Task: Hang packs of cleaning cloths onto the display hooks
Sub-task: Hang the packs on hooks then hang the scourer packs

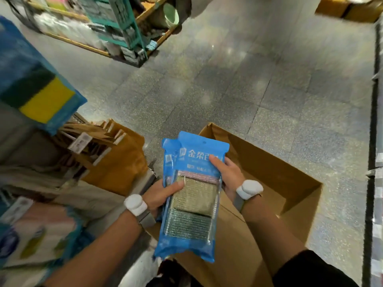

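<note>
Two blue packs of cleaning cloths (191, 204) are stacked face up between my hands, above an open cardboard box. The front pack has a clear window showing green and dark cloths and a hang hole at its top. My left hand (162, 195) grips the packs from the left, thumb laid across the window. My right hand (227, 172) holds the right edge, thumb on the blue header. Both wrists wear white bands. No display hooks are clearly visible.
The open cardboard box (275, 177) stands on the speckled tile floor below my hands. Brown paper bags (116, 154) hang at the left under a blue sponge pack (35, 83). More packaged goods (39, 235) sit at lower left. A stocked wooden shelf (107, 27) stands across the aisle.
</note>
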Motion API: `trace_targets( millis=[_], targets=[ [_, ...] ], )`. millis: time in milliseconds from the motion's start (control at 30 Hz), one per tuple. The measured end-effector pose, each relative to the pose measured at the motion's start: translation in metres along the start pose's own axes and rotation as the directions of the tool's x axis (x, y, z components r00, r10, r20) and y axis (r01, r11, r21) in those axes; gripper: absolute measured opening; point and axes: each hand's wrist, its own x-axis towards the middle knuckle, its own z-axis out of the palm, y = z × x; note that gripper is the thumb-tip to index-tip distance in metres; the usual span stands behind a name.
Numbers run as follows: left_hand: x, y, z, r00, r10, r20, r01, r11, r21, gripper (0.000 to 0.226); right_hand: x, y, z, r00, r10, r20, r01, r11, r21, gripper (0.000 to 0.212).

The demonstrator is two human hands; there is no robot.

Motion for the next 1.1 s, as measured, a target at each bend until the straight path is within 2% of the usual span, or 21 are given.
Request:
trace_targets(
  millis=[67,133,200,233,333,400,467,533,567,667,700,733,800,833,900,933,1000,1033,1100],
  targets=[
    [-0.015,0.006,-0.014,0.998,-0.035,-0.046,0.029,0.993,-0.118,0.036,-0.005,-0.012,0.021,0.999,0.009,0.052,-0.009,1.000,-0.010,0.044],
    [-0.027,0.015,-0.024,0.993,-0.064,-0.102,0.044,0.981,-0.187,0.046,-0.008,-0.023,0.037,0.998,0.024,0.064,-0.023,1.000,-0.015,0.038],
    [-0.046,0.023,-0.052,0.984,-0.026,-0.175,-0.016,0.972,-0.236,0.060,-0.013,-0.039,0.068,0.997,0.027,0.068,-0.025,0.999,-0.033,0.036],
    [-0.057,0.028,-0.066,0.980,-0.006,-0.198,-0.044,0.967,-0.249,0.061,-0.015,-0.044,0.082,0.998,0.016,0.057,-0.014,0.999,-0.038,0.042],
    [-0.087,0.044,-0.110,0.960,0.040,-0.277,-0.101,0.973,-0.209,0.043,-0.016,-0.061,0.125,0.999,-0.020,0.031,0.023,0.992,-0.126,0.069],
    [-0.100,0.049,-0.130,0.949,0.058,-0.311,-0.128,0.969,-0.209,0.041,-0.020,-0.068,0.143,1.000,-0.009,0.019,0.012,0.985,-0.174,0.062],
    [-0.114,0.055,-0.150,0.931,0.126,-0.342,-0.197,0.963,-0.182,0.056,-0.017,-0.073,0.160,0.999,-0.031,-0.036,0.023,0.976,-0.216,0.053],
    [-0.135,0.063,-0.180,0.910,0.189,-0.370,-0.272,0.944,-0.187,0.070,-0.008,-0.073,0.191,0.995,-0.093,-0.037,0.072,0.923,-0.378,0.066],
    [-0.148,0.067,-0.203,0.899,0.221,-0.378,-0.305,0.936,-0.178,0.070,-0.007,-0.071,0.215,0.993,-0.122,0.005,0.112,0.893,-0.437,0.066],
    [-0.171,0.082,-0.233,0.863,0.360,-0.354,-0.395,0.918,-0.030,0.067,-0.029,-0.076,0.274,0.983,-0.171,0.067,0.179,0.810,-0.558,0.038],
    [-0.189,0.090,-0.253,0.853,0.400,-0.337,-0.415,0.910,0.029,0.062,-0.031,-0.072,0.303,0.980,-0.176,0.096,0.199,0.796,-0.572,0.037],
    [-0.190,0.096,-0.250,0.853,0.418,-0.313,-0.416,0.906,0.077,0.054,-0.035,-0.073,0.309,0.979,-0.186,0.081,0.198,0.786,-0.586,0.038],
    [-0.208,0.105,-0.273,0.830,0.463,-0.311,-0.426,0.886,0.182,0.025,-0.045,-0.069,0.354,0.968,-0.177,0.176,0.248,0.766,-0.593,0.039],
    [-0.218,0.113,-0.281,0.829,0.488,-0.273,-0.428,0.868,0.251,0.019,-0.045,-0.067,0.373,0.961,-0.156,0.228,0.264,0.757,-0.597,0.041],
    [-0.227,0.123,-0.285,0.831,0.516,-0.206,-0.425,0.829,0.363,0.021,-0.048,-0.071,0.398,0.936,-0.146,0.319,0.307,0.781,-0.544,0.041],
    [-0.232,0.124,-0.291,0.818,0.544,-0.187,-0.442,0.802,0.401,0.021,-0.046,-0.070,0.410,0.922,-0.136,0.363,0.337,0.742,-0.580,0.038],
    [-0.245,0.126,-0.305,0.801,0.575,-0.169,-0.468,0.776,0.422,0.019,-0.049,-0.068,0.441,0.902,-0.116,0.416,0.387,0.644,-0.660,0.051],
    [-0.249,0.126,-0.310,0.801,0.573,-0.173,-0.465,0.778,0.423,0.019,-0.043,-0.067,0.449,0.904,-0.106,0.413,0.386,0.615,-0.687,0.059],
    [-0.256,0.129,-0.314,0.802,0.572,-0.174,-0.460,0.776,0.432,0.022,-0.031,-0.065,0.460,0.906,-0.103,0.410,0.388,0.591,-0.708,0.060]
  ],
)
